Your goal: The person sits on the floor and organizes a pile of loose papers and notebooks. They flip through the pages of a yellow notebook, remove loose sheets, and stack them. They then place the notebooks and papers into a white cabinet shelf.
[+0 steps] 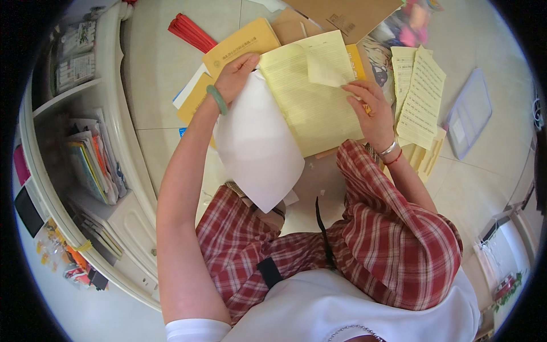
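Note:
A yellow lined writing pad [307,122] is spread in front of me above my knees, with a white sheet [259,145] hanging from its left side. My left hand [235,77], a green bangle at the wrist, is closed on the pad's upper left edge. One corner of the top yellow page [325,69] is lifted and curled over. At that page's right edge, the fingers of my right hand [373,114] hold the paper; their exact contact is partly hidden.
Brown envelopes [242,47] and a cardboard piece [347,17] lie beyond the pad. Red sticks [191,31] are at the far left. Handwritten yellow sheets [421,100] and a clear plastic case [470,114] lie right. A shelf cabinet [139,188] stands left.

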{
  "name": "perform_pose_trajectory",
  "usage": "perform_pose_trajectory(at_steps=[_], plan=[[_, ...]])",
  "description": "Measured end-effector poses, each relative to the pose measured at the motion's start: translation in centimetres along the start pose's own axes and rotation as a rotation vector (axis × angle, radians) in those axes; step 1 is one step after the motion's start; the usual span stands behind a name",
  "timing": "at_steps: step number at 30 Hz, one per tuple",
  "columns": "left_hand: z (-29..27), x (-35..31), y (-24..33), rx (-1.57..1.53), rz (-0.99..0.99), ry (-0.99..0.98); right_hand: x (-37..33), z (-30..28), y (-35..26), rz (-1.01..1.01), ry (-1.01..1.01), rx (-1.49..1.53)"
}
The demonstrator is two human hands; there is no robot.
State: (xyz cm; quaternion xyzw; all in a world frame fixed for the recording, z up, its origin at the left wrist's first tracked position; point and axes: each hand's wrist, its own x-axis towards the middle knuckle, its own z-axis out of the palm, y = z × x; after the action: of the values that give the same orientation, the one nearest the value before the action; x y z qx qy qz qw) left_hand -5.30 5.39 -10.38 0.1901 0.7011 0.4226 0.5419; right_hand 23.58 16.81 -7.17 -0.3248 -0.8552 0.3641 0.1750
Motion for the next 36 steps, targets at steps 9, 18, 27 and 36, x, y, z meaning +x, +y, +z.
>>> perform_pose_trajectory(at_steps=[9,18,27,36], plan=[[-0.8,0.4,-1.0,0.007,0.003,-0.014,1.1,-1.4,-1.7,-0.403,-0.064,-0.249],[0.7,0.0,0.8,-0.045,-0.051,-0.021,0.2,0.6,-5.3,-0.135,-0.082,-0.131],[-0.1,0.7,0.4,-0.128,-0.110,-0.042,-0.5,-1.1,-4.7,-0.559,-0.160,-0.154],[0.4,1.4,-0.9,-0.035,-0.004,0.011,-1.8,0.6,-5.7,-0.458,-0.159,0.017]])
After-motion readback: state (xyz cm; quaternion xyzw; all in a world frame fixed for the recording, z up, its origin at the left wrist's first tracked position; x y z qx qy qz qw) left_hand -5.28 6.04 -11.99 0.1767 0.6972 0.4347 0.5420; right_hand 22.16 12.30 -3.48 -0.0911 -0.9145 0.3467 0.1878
